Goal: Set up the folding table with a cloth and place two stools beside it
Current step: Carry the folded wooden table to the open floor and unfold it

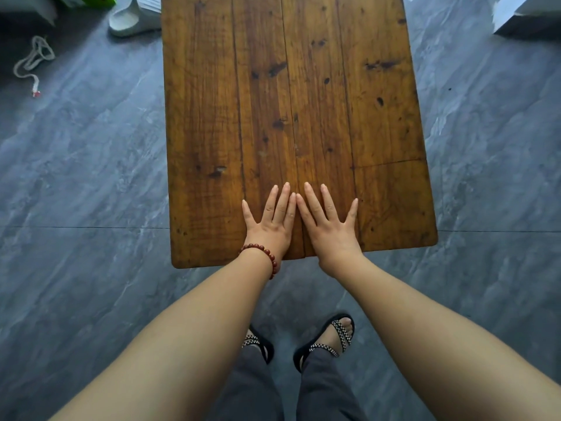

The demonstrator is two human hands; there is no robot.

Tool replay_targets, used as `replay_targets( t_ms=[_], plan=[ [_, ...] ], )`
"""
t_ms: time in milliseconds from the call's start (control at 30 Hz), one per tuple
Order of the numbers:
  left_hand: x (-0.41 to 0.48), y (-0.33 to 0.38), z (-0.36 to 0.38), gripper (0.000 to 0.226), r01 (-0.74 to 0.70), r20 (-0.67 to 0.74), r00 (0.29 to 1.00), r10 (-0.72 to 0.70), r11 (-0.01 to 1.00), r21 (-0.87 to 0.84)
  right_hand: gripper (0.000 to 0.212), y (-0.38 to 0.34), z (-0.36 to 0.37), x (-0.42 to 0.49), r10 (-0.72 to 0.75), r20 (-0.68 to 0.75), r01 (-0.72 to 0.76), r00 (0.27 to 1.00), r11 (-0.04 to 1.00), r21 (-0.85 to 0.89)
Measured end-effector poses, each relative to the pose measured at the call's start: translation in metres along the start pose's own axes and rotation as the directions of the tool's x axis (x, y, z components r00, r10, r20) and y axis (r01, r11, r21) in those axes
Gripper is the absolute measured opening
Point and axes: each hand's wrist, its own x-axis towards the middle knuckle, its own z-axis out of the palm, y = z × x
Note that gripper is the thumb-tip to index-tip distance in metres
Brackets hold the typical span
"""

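Observation:
The wooden folding table (288,86) stands on the grey floor in front of me, its brown plank top bare. My left hand (270,221) lies flat on the near edge of the top with fingers straight and spread; a red bead bracelet circles its wrist. Beside it, my right hand (329,221) also rests flat on the wood, fingers spread. The two index fingers touch near the table's middle seam. No cloth and no stools are in view.
A pale slipper (130,21) lies on the floor by the table's far left corner. A white cord (33,60) sits at far left. A white box edge (525,16) shows at top right. My sandalled feet (321,341) stand just before the table.

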Motion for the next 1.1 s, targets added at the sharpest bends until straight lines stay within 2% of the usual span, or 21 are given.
replay_targets(
  t_ms=[200,467,633,800,1100],
  plan=[
    [-0.006,-0.015,-0.003,0.134,-0.005,0.009,1.0,0.005,0.999,0.044,0.122,-0.013,-0.006,-0.002,0.006,-0.01,-0.006,1.0,0.997,0.074],
    [-0.015,-0.047,0.003,0.124,0.008,0.056,0.998,-0.014,0.994,0.113,0.123,-0.055,-0.008,0.004,0.029,0.023,-0.031,0.999,0.993,0.115],
    [-0.013,-0.046,0.001,0.122,0.003,0.073,0.997,-0.012,0.993,0.122,0.125,-0.045,-0.005,-0.005,0.022,0.006,-0.022,1.0,0.997,0.078],
    [-0.012,-0.048,0.003,0.111,-0.008,0.078,0.997,0.001,0.996,0.088,0.131,-0.029,-0.001,-0.01,0.145,0.025,-0.146,0.989,0.988,0.048],
    [-0.001,-0.05,0.003,0.113,-0.013,0.118,0.993,0.003,0.996,0.084,0.125,-0.031,0.006,-0.003,0.143,0.012,-0.144,0.99,0.986,0.081]
  ],
)
